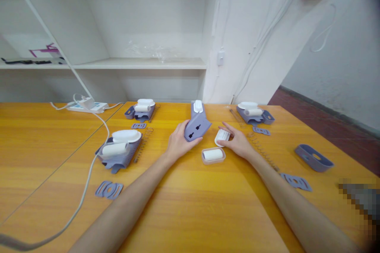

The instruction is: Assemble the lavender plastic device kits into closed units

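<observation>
My left hand [182, 139] grips a grey-purple plastic housing [199, 123] by its near left side, thumb along the lower edge. Two black keyhole slots show on the face turned toward me, and a white ribbed piece [198, 106] sits at the far end. Between the thumb and fingers of my right hand [236, 141] is a white ribbed oval cap [222, 137], tilted above the table. Just below it, a translucent oval cup [213, 161] lies with a white cylinder [213, 154] inside.
Similar sets of housings stand at left [118, 160], back left [144, 112] and back right [252, 118]. Springs [263, 152], flat cut-out plates [109, 190] and a grey-purple oval ring [314, 158] lie around. A white cable [89, 182] runs from a power strip [89, 106].
</observation>
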{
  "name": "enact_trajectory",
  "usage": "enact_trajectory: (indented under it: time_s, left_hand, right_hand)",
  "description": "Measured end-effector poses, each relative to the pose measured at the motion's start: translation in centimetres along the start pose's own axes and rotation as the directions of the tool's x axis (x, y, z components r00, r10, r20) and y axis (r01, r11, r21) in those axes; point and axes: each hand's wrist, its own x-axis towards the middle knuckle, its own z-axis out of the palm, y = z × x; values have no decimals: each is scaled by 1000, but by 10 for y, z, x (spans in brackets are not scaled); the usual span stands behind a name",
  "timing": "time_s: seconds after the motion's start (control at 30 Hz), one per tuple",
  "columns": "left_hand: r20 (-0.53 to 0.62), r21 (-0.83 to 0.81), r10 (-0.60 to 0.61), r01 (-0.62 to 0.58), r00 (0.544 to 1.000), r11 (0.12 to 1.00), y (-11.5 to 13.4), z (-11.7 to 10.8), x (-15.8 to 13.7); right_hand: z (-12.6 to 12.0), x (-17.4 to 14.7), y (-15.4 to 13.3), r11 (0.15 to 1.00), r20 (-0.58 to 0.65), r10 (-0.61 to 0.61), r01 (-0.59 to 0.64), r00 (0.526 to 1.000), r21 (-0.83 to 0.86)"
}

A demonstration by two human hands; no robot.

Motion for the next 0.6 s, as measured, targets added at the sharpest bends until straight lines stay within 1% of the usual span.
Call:
enact_trajectory:
  time_s: [0.3, 0.47, 0.6]
  left_hand:
    - [3, -2, -1, 1, 1000, 1000, 0, 0, 0]
    - [7, -1, -2, 2, 1000, 1000, 0, 0, 0]
    - [9, -4, -3, 3, 1000, 1000, 0, 0, 0]
  right_hand:
    - [1, -1, -3, 997, 23, 18, -20, 1000, 68]
    - [0, -1, -4, 994, 35, -78, 75, 996, 83]
    - [-1, -2, -5, 993, -3, -115, 115, 993, 35]
